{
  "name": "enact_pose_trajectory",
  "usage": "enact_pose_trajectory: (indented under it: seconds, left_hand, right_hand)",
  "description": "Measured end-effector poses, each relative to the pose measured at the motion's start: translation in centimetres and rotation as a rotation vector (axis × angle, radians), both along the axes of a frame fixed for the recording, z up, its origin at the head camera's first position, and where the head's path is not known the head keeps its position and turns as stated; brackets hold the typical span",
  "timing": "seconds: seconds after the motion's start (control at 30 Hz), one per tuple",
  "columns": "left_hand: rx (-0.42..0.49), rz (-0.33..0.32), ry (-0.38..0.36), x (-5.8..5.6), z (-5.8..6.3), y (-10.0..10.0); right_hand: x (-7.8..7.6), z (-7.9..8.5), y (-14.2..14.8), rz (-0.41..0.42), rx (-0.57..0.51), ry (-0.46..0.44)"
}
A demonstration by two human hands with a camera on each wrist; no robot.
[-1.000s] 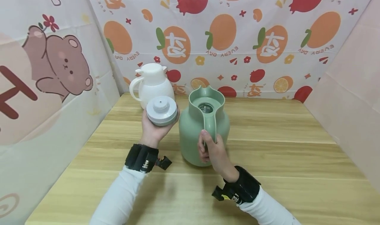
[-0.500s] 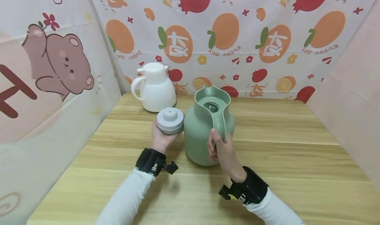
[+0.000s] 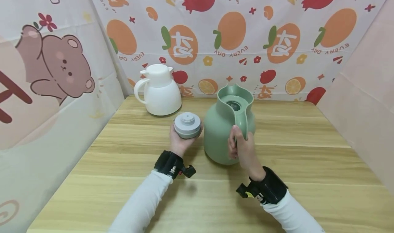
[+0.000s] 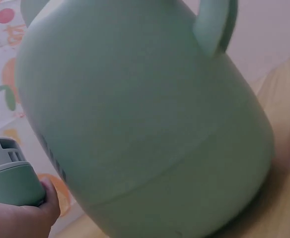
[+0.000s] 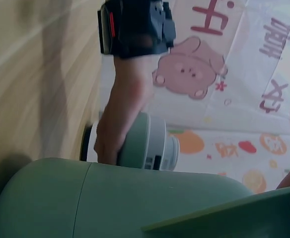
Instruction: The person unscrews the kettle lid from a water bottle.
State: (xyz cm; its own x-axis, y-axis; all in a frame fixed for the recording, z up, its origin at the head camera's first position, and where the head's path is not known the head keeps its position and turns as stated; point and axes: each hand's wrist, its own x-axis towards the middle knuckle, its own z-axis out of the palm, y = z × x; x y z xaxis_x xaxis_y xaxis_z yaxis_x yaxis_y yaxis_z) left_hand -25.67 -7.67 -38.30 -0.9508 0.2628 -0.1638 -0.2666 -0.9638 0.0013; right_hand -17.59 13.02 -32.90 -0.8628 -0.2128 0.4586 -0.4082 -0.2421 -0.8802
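My right hand (image 3: 244, 151) grips the handle (image 3: 241, 120) of a green thermos jug (image 3: 218, 134) in the head view. The jug's top is uncovered, showing the round dark mouth (image 3: 234, 105) inside its spouted collar. Left of the jug, my left hand (image 3: 181, 140) holds the jug's lid (image 3: 187, 125) upside down, its grey stepped underside facing up. The lid's green outer shell (image 4: 13, 186) and the thumb along it show in the left wrist view. In the right wrist view the lid (image 5: 140, 141) sits in the left hand, beyond the jug's green side (image 5: 120, 198).
A white thermos jug (image 3: 162, 98) with its lid on stands at the back left of the wooden table (image 3: 307, 151). Behind the table hangs a fruit-print cloth (image 3: 203, 38), and a bear-print cloth (image 3: 61, 65) covers the left side.
The green jug has shifted right with my right hand on its handle. My left hand has carried the lid right and toward me, away from in front of the white jug.
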Motion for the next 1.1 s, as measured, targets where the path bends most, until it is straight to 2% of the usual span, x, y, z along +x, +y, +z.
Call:
enact_pose_trajectory:
  seconds: [0.1,0.27,0.47,0.7,0.77,0.9,1.0,1.1]
  left_hand:
    - [-0.035,0.002,-0.020,-0.3,-0.4,1.0]
    - [-0.065,0.001,-0.020,-0.1,-0.8,2.2]
    - [-0.107,-0.013,-0.015,0.0,-1.2,3.9]
    - [-0.060,-0.008,-0.131,-0.9,-1.6,7.0]
    - [-0.068,0.006,-0.136,-1.3,-1.6,7.9]
    - [-0.121,0.052,-0.113,-2.6,-1.8,9.7]
    - [-0.130,0.100,-0.134,-4.2,-2.1,10.6]
    - [-0.115,0.140,-0.126,-6.9,-4.2,11.6]
  right_hand:
    - [-0.5,0.0,0.9,-0.031,-0.003,-0.003]
    - [-1.7,0.0,2.3,-0.063,-0.020,-0.001]
    - [-3.8,0.1,4.3,-0.118,-0.026,-0.002]
    - [-5.9,0.2,6.9,-0.160,-0.045,-0.028]
    - [-6.2,0.3,7.5,-0.176,-0.045,-0.035]
    - [-6.6,0.3,8.7,-0.196,-0.047,-0.042]
    - [-6.7,0.4,9.4,-0.213,-0.052,-0.044]
    - [-6.7,0.4,10.0,-0.241,-0.054,-0.058]
